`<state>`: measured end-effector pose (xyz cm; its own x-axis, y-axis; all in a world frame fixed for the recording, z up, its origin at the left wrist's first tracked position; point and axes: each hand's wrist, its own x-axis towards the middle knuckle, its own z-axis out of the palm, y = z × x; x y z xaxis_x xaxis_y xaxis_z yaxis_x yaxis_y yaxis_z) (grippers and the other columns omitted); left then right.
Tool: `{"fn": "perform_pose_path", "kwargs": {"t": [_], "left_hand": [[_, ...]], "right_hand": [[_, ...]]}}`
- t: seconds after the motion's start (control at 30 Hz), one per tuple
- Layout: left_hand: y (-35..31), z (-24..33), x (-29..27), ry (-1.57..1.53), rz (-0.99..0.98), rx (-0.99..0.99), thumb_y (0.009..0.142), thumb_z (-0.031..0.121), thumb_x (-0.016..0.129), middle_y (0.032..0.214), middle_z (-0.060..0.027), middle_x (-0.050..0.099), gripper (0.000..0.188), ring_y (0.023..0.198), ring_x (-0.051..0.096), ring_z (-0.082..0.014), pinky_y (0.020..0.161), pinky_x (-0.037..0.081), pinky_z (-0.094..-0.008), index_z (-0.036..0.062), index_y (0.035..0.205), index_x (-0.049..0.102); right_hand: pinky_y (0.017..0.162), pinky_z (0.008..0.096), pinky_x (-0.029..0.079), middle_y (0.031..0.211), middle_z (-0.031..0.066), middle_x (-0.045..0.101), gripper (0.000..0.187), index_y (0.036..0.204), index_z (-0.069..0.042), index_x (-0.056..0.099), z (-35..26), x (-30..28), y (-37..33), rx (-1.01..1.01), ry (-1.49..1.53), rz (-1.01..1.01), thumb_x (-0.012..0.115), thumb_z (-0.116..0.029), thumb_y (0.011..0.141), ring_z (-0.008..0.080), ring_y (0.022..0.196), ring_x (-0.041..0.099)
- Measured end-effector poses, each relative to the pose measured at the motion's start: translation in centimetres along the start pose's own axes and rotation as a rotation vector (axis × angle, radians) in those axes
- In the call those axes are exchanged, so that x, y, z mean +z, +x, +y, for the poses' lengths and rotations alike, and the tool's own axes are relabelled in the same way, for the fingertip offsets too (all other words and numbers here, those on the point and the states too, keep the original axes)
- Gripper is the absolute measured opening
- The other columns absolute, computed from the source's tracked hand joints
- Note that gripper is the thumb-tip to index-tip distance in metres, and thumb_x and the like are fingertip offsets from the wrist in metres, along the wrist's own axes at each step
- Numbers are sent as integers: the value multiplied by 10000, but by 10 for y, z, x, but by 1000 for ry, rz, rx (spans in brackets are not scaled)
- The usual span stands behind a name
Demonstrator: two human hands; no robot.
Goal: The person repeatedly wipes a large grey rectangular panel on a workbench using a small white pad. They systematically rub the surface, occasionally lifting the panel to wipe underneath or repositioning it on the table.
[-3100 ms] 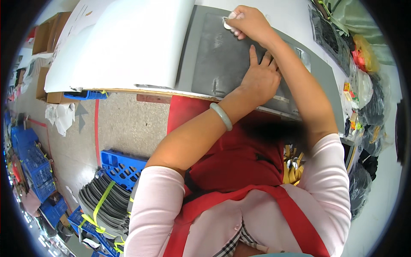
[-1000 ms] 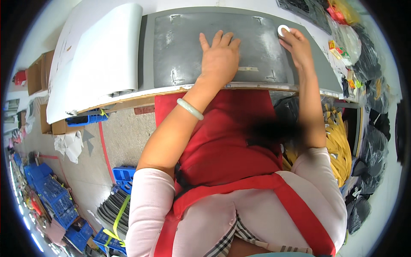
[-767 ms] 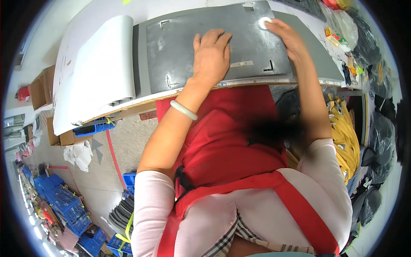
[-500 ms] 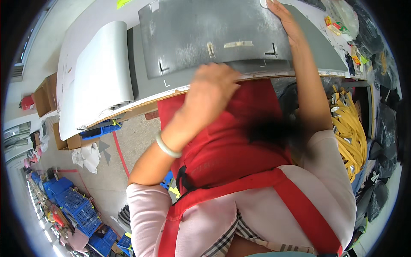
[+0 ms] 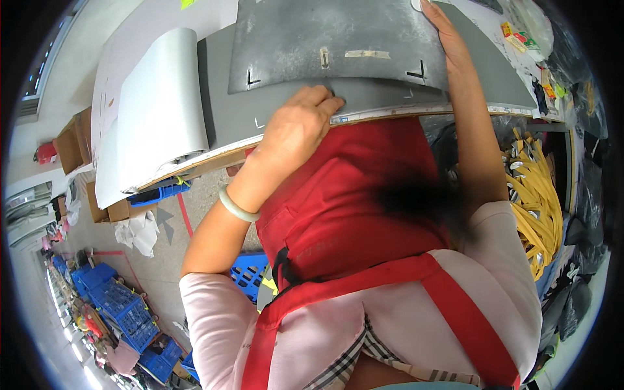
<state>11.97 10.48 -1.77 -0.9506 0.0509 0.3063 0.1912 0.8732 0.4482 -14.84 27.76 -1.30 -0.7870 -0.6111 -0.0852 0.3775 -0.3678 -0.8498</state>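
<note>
Crates [image 5: 123, 309] of blue plastic are standing at the far left on the floor [image 5: 209, 195]; a cardboard box [image 5: 77, 140] is sitting nearby, with crumpled white paper [image 5: 138, 232] lying near it; on the tabletop [image 5: 149, 40] a white sheet [image 5: 159, 97] is curling over itself, just beside a wide grey sheet [image 5: 237, 117]; a pale bracelet [image 5: 235, 208] is circling the left wrist; the left hand [image 5: 300, 123] is resting near the grey sheet's front edge, its grip curled inward, though whether it is pinching anything I cannot tell; beyond it the dark grey panel [image 5: 338, 36] is covering much of the grey sheet, its near edge sitting back from the tabletop's front and its far side running out of view; two beige tape strips [image 5: 367, 54] are sticking to it, between black L-shaped marks [image 5: 416, 69]; the right hand [image 5: 450, 40] is reaching to the panel's upper right, its grip clamped on a white disc [image 5: 416, 5], which the view is partly cutting off; yellow straps [image 5: 536, 201] are hanging below the tabletop; dark plastic bags [image 5: 573, 311] are crowding the far right.
</note>
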Motion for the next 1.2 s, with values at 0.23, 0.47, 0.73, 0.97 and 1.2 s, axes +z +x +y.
{"fn": "perform_pose_path", "kwargs": {"t": [0.23,0.47,0.73,0.97,1.2], "left_hand": [[77,36,67,28,-50,215,858,23,557,1142,-155,653,351,1044,634,-337,871,535,-423,74,1194,645],[147,61,140,207,363,376,885,64,564,1003,-163,699,262,905,682,-318,806,552,-402,21,1129,648],[148,36,107,-85,278,92,894,100,623,941,-142,709,223,839,678,-264,751,548,-380,-5,1089,651],[100,-100,-51,-273,706,-458,902,131,675,886,-123,717,221,780,675,-216,704,544,-361,-28,1054,654],[-118,-242,-290,-193,1212,-753,896,94,694,764,-27,605,117,600,526,-94,488,414,-269,25,958,622]], "right_hand": [[856,327,559,1111,52,693,372,1273,-74,589,-20,6,-4,-79,31,-52,681,-235,950,175,961,683],[847,308,549,1117,59,684,357,1251,-56,599,-46,-3,-20,-179,34,-34,634,-284,979,169,949,668],[986,350,499,1257,99,629,483,1366,-50,532,-21,-75,-23,-139,-5,172,539,-388,1021,203,1145,614],[1049,389,474,1364,127,586,534,1424,-41,484,-30,-80,-29,-41,97,192,525,-400,1031,259,1196,599],[1003,388,503,1332,130,601,528,1402,-34,499,-30,-70,-28,5,91,105,541,-400,1025,263,1166,613]]}}
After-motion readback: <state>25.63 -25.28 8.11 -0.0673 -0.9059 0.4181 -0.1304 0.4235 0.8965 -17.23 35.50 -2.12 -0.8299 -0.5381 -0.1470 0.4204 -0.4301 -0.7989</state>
